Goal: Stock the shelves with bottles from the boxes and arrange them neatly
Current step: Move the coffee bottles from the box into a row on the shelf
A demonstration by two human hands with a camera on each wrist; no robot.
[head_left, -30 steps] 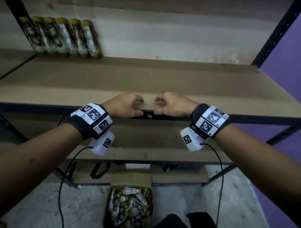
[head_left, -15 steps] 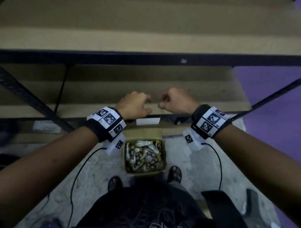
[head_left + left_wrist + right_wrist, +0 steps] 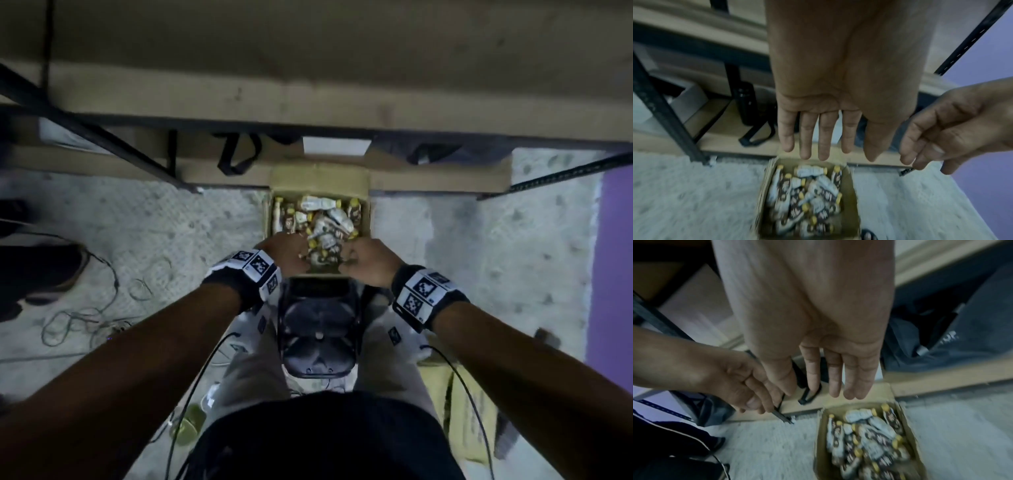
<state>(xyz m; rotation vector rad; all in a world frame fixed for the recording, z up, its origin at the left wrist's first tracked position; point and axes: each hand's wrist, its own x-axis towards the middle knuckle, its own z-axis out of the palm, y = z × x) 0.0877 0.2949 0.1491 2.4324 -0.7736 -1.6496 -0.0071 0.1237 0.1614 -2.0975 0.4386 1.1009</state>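
An open cardboard box (image 3: 318,181) stands on the floor against the bottom shelf, holding several yellow-capped bottles (image 3: 322,222) in a loose heap. My left hand (image 3: 284,253) hangs over the box's near left part and my right hand (image 3: 366,260) over its near right part. In the left wrist view the left hand (image 3: 838,155) has straight fingers and holds nothing above the bottles (image 3: 807,198). The right wrist view shows the right hand (image 3: 818,392) equally straight and empty above the bottles (image 3: 865,443). Neither hand touches a bottle.
The wooden shelf board (image 3: 342,102) with its black metal frame juts out above the box. A black bottle with a strap (image 3: 746,104) and a dark bag (image 3: 941,345) sit on the bottom shelf. Loose cables (image 3: 85,318) lie left; a second carton (image 3: 469,411) stands right.
Both hands have left the shelf edge and dropped down to just above the box on the floor. The head view has tilted from the shelves to the floor.
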